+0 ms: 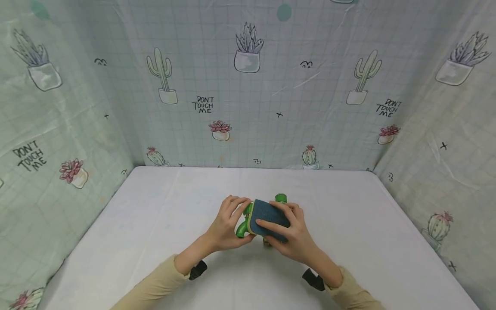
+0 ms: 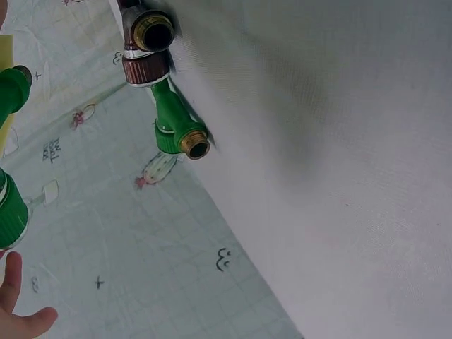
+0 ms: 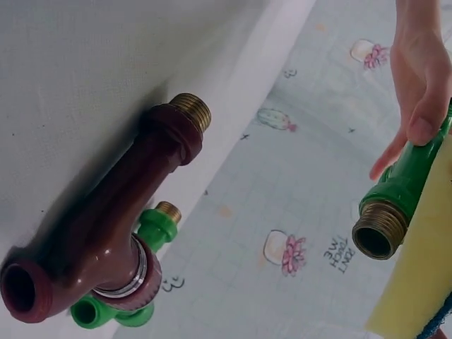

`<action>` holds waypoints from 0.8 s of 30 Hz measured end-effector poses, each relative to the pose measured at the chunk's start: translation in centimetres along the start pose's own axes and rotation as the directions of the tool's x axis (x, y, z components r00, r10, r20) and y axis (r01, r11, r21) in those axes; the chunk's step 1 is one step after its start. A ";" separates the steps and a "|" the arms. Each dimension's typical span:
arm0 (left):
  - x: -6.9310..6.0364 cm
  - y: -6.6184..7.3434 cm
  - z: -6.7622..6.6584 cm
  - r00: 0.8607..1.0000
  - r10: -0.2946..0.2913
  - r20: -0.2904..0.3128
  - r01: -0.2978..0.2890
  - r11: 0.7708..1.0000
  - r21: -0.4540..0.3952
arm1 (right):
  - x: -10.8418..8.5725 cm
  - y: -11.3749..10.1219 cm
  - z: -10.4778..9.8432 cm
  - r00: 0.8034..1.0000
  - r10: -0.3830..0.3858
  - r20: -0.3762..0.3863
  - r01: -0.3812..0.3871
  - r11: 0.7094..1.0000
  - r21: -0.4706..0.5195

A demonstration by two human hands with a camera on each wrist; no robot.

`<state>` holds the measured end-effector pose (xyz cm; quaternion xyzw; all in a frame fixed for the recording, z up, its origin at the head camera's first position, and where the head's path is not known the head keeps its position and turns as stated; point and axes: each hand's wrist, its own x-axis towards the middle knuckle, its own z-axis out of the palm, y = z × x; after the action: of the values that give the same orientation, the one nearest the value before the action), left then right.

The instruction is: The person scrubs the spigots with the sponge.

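My left hand (image 1: 227, 224) grips a green faucet (image 1: 242, 228) between its fingers and thumb. The faucet's brass threaded end (image 3: 378, 233) shows in the right wrist view. In my right hand (image 1: 291, 232) is a sponge (image 1: 268, 217), blue on one face, with a yellow side (image 3: 417, 261) against the faucet. Below the hands, a maroon faucet (image 3: 106, 212) lies on the table, mostly hidden in the head view. Beyond it lies a second green faucet (image 2: 176, 127), whose green end (image 1: 280, 198) shows past the right hand.
The white table (image 1: 162, 206) extends on all sides of the hands. A cactus-print cloth (image 1: 248, 99) stands behind it and along both sides. Black devices (image 1: 198, 270) are strapped at the wrists.
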<state>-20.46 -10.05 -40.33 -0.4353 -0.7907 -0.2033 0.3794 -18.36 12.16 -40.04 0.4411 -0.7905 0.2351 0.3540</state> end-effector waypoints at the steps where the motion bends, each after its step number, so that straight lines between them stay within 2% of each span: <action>1: 0.0 0.0 -0.1 1.000 -0.002 -0.002 0.002 1.000 0.001 | 0.1 0.0 0.0 1.000 0.001 0.002 -0.001 1.000 -0.001; 9: 0.2 -0.3 -1.1 1.000 0.001 0.008 -0.002 0.999 0.039 | 0.4 0.5 -0.9 0.998 0.015 0.062 -0.015 1.000 -0.010; 14: 0.2 -0.2 -1.6 0.999 0.042 0.009 -0.043 0.995 0.087 | -0.6 1.2 -1.5 0.992 0.050 0.113 -0.045 0.998 -0.042; 18: 0.1 -0.2 -1.6 0.998 0.063 -0.004 -0.062 0.992 0.108 | -1.6 1.6 -1.9 0.991 0.058 0.121 -0.052 0.997 -0.054; 24: -0.2 -0.3 -1.5 1.000 0.023 -0.019 -0.021 0.995 0.100 | -2.3 2.1 -2.6 0.994 0.053 0.095 -0.047 0.996 -0.072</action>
<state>-20.02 -11.31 -39.50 -0.4223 -0.7911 -0.1637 0.4111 -18.42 16.24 -40.29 0.4194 -0.8253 0.1943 0.3243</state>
